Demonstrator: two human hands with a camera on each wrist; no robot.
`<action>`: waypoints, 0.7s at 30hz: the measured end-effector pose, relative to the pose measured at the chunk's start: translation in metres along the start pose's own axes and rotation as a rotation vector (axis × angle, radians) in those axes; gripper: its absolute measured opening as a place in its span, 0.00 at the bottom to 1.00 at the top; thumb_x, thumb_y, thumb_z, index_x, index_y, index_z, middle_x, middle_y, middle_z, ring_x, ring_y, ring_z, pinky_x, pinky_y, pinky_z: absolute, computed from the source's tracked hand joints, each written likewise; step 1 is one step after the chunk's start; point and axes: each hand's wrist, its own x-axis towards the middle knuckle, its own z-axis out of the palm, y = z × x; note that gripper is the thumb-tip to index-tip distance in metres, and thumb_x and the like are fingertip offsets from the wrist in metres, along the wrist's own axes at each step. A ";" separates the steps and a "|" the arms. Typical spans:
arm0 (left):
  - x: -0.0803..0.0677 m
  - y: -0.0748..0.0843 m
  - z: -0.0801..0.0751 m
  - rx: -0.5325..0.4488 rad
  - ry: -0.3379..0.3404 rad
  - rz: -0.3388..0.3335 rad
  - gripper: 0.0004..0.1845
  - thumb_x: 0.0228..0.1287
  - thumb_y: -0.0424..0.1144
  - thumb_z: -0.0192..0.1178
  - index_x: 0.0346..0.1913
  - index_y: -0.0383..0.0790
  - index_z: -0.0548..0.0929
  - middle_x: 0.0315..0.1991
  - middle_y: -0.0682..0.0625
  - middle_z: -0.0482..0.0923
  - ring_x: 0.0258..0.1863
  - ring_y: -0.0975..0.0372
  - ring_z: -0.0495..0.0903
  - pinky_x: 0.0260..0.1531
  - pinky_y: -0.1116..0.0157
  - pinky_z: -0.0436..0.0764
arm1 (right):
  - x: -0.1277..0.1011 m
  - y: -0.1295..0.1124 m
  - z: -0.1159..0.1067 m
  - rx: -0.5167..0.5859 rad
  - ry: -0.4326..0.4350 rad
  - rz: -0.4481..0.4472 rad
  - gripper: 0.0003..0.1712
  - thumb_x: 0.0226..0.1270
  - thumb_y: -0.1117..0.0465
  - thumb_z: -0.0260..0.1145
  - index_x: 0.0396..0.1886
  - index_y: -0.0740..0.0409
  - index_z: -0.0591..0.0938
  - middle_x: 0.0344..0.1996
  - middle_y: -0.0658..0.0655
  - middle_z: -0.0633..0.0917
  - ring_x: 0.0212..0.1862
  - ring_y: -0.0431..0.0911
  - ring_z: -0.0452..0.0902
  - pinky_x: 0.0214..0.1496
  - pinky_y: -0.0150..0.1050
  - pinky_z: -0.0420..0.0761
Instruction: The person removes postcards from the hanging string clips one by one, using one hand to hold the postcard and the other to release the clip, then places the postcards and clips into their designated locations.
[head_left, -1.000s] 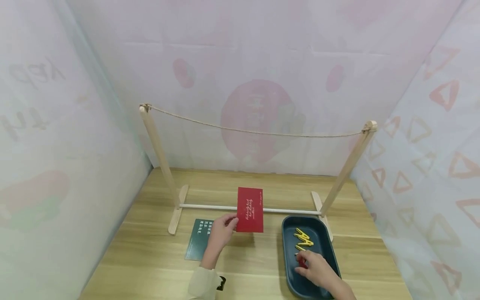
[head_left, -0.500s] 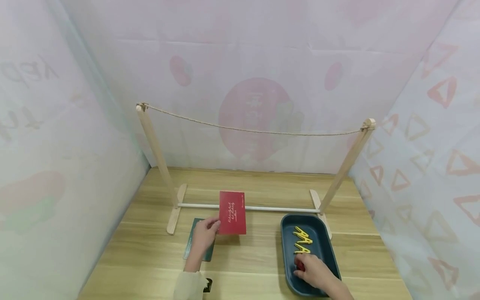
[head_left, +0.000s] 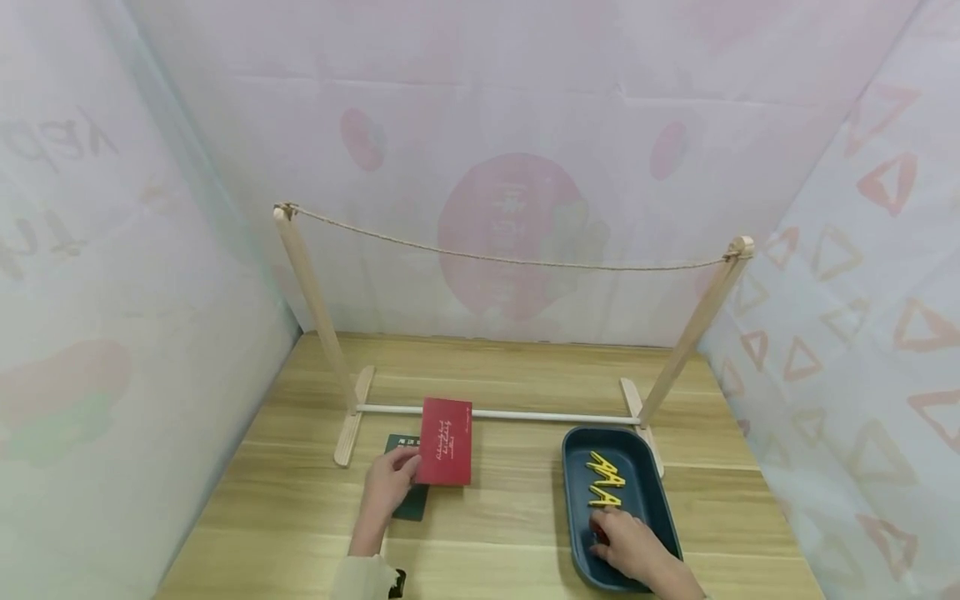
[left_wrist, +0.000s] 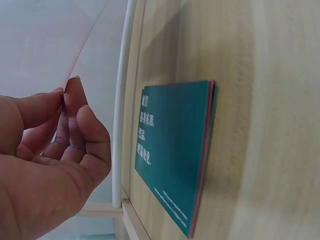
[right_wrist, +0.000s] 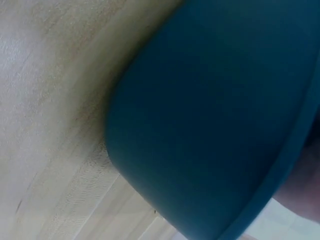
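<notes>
My left hand pinches a red card with pale writing by its left edge, above the table. Under it lies a stack of cards with a green one on top, partly covered by the hand and red card in the head view. My right hand reaches into a dark teal tray, fingers curled about a small red clothespin that is almost wholly hidden. Several yellow clothespins lie in the tray just beyond those fingertips. The right wrist view shows mainly the tray's outer wall.
A wooden stand, with a left post and a right post, bears a sagging twine across its top. A white rod joins its feet low down. Printed cloth walls enclose the wooden table.
My left hand has carried the red card left and a little nearer, over the green card. My right hand stays in the tray, and less of the red clothespin shows.
</notes>
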 end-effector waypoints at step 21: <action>-0.005 -0.040 -0.031 0.133 0.052 -0.070 0.15 0.69 0.39 0.59 0.52 0.34 0.83 0.43 0.38 0.85 0.36 0.57 0.83 0.31 0.66 0.80 | -0.004 -0.003 0.003 -0.048 0.003 0.010 0.12 0.56 0.56 0.75 0.34 0.50 0.80 0.28 0.47 0.76 0.26 0.39 0.68 0.25 0.36 0.69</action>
